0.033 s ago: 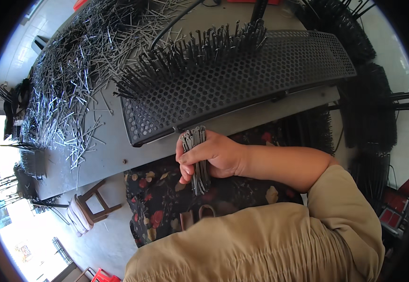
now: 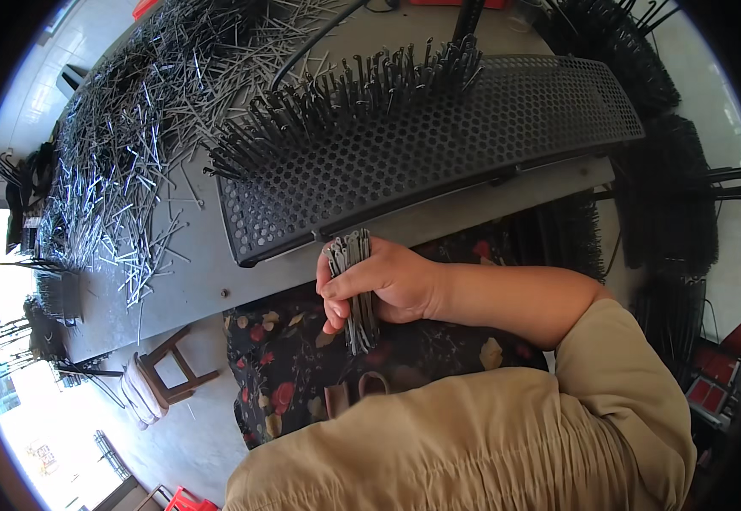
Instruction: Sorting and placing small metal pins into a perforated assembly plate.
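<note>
My right hand [image 2: 387, 277] is closed around a bundle of thin grey metal rods [image 2: 359, 332] with flattened, holed ends. The bundle stands roughly upright in my fist, its upper ends just below the front edge of a black perforated panel [image 2: 439, 162]. My thumb lies across the bundle, and fingertips show on its left side. Several dark rods with hooked tips [image 2: 362, 89] stand in the panel's holes along its far left part. No part of my left hand shows.
A large pile of loose metal rods [image 2: 145, 162] spreads over the left of the grey metal table [image 2: 192, 277]. Racks of black rods [image 2: 673, 196] hang at the right. A wooden stool [image 2: 170, 375] stands on the floor at left. Dark floral cloth [image 2: 277, 366] covers my lap.
</note>
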The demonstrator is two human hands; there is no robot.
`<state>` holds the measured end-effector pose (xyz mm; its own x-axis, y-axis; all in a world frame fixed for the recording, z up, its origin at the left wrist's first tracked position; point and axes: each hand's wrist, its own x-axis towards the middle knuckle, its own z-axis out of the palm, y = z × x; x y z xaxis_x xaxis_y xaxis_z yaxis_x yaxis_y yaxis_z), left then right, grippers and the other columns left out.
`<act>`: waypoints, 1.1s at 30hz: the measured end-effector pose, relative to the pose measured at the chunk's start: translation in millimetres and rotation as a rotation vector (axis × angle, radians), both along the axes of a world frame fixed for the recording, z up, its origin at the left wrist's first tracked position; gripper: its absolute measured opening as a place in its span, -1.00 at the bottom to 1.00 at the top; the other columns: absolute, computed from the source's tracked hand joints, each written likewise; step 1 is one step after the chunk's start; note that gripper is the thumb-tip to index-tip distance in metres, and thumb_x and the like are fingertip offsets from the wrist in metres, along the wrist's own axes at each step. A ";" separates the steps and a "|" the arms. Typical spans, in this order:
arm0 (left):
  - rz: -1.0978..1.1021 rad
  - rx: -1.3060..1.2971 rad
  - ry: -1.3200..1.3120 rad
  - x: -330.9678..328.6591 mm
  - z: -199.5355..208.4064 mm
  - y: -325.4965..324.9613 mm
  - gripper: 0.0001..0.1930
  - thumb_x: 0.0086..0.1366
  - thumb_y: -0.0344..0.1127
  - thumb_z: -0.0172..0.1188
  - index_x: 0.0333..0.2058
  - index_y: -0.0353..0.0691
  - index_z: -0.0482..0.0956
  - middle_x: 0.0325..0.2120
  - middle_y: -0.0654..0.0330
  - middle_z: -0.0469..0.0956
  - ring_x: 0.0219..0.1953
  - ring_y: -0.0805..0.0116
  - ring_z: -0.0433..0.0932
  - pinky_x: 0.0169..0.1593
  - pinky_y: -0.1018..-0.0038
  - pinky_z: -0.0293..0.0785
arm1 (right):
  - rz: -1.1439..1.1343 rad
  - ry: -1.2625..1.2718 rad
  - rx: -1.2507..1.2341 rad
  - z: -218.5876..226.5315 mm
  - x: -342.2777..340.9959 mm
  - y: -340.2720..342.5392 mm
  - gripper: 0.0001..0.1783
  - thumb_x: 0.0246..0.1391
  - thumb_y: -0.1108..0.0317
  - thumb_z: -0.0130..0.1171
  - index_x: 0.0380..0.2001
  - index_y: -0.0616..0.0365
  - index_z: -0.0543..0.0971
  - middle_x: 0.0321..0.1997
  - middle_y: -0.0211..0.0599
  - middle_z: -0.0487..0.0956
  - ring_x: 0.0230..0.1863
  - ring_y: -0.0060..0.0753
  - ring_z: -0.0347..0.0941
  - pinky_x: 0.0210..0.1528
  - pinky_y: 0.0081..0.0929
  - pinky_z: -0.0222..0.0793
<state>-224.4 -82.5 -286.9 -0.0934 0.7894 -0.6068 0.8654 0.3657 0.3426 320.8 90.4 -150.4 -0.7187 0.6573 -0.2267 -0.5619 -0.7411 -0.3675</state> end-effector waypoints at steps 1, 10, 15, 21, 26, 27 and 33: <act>-0.011 0.011 -0.007 6.0 0.9 3.9 -0.80 0.26 -0.38 0.06 -0.16 -0.26 0.54 -0.37 0.06 0.61 -0.29 0.18 0.60 -0.15 0.30 0.49 | -0.003 0.006 -0.003 -1.7 -1.0 -0.6 -0.91 0.03 0.57 0.13 -0.35 0.23 0.49 -0.57 -0.24 0.52 -0.45 -0.26 0.54 -0.15 -0.09 0.48; -0.103 0.115 -0.043 62.2 27.3 49.9 -0.80 0.26 -0.39 0.08 -0.16 -0.27 0.53 -0.37 0.08 0.61 -0.30 0.21 0.60 -0.15 0.32 0.49 | -0.017 0.019 -0.002 -3.9 2.9 -0.9 -0.92 0.03 0.55 0.14 -0.35 0.21 0.50 -0.57 -0.26 0.53 -0.44 -0.27 0.55 -0.13 -0.09 0.47; -0.144 0.177 -0.060 99.5 51.5 77.2 -0.80 0.25 -0.40 0.09 -0.16 -0.28 0.52 -0.37 0.09 0.61 -0.30 0.23 0.60 -0.15 0.33 0.49 | -0.024 0.016 -0.001 -3.4 0.3 0.2 -0.93 0.04 0.53 0.14 -0.36 0.20 0.50 -0.57 -0.27 0.52 -0.44 -0.27 0.54 -0.15 -0.11 0.47; -0.138 0.244 -0.068 144.4 86.5 96.9 -0.80 0.25 -0.41 0.10 -0.16 -0.29 0.51 -0.38 0.10 0.61 -0.30 0.25 0.60 -0.15 0.35 0.49 | -0.066 -0.059 0.051 1.8 8.8 3.7 -0.88 0.16 0.35 0.11 -0.40 0.15 0.46 -0.60 -0.33 0.45 -0.46 -0.27 0.51 -0.20 -0.15 0.49; 0.037 0.294 -0.497 232.5 165.0 117.9 -0.72 0.24 -0.45 0.15 -0.07 -0.30 0.43 -0.24 0.14 0.57 -0.12 0.30 0.56 -0.01 0.39 0.47 | -0.171 -0.018 0.075 23.5 5.0 -7.3 -0.80 0.20 0.25 0.10 -0.42 0.12 0.47 -0.52 -0.29 0.52 -0.35 -0.22 0.53 -0.08 -0.13 0.46; 0.008 0.179 -0.726 268.6 180.9 133.0 -0.57 0.23 -0.47 0.17 0.07 -0.31 0.31 -0.10 0.13 0.50 0.03 0.29 0.47 0.13 0.37 0.37 | -0.235 -0.081 0.035 26.5 -1.0 -8.8 -0.79 0.20 0.23 0.09 -0.42 0.12 0.48 -0.44 -0.25 0.56 -0.29 -0.20 0.53 -0.03 -0.16 0.44; -0.085 -0.145 -0.986 387.5 153.3 148.9 -0.58 0.14 -0.46 0.23 -0.01 -0.31 0.37 -0.20 0.11 0.53 -0.11 0.36 0.52 -0.03 0.37 0.45 | -0.259 -0.521 0.264 29.6 -6.8 -24.3 -0.79 0.18 0.35 0.12 -0.17 0.21 0.54 -0.14 -0.28 0.56 -0.05 -0.49 0.43 0.02 -0.45 0.35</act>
<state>163.1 66.4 -133.6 0.5570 0.6823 -0.4735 0.2437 0.4107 0.8786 313.9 66.1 -120.8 -0.3678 0.8766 -0.3103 -0.4093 -0.4522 -0.7924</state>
